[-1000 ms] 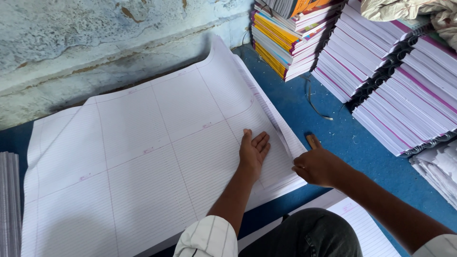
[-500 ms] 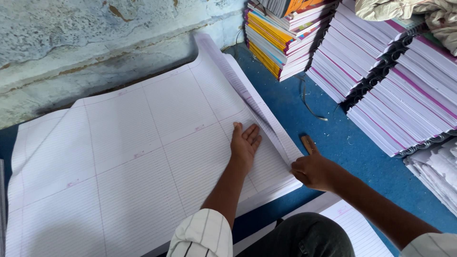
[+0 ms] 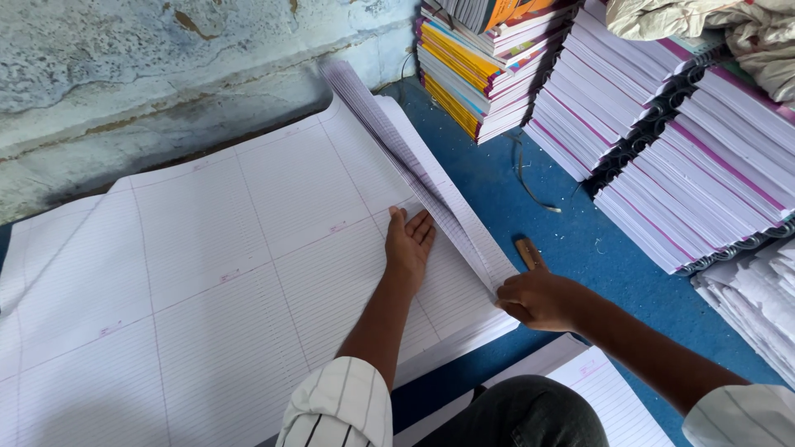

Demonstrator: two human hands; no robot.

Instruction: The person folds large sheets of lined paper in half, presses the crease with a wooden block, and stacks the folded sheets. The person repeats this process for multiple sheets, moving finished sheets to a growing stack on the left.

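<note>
Folding is under way: left hand (image 3: 410, 244) presses flat, fingers spread, on the ruled paper stack (image 3: 207, 273) on the blue floor (image 3: 571, 240), while right hand (image 3: 538, 300) pinches its lifted edge. Next, seemingly, careful edge alignment.

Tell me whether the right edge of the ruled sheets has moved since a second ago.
Yes. The right hand has lifted the edge of the ruled sheets, fanning it above the blue floor.

Notebook-binding workshop: big ruled sheets (image 3: 207, 273), stacked notebooks (image 3: 679, 157), blue floor (image 3: 563, 240).
</note>
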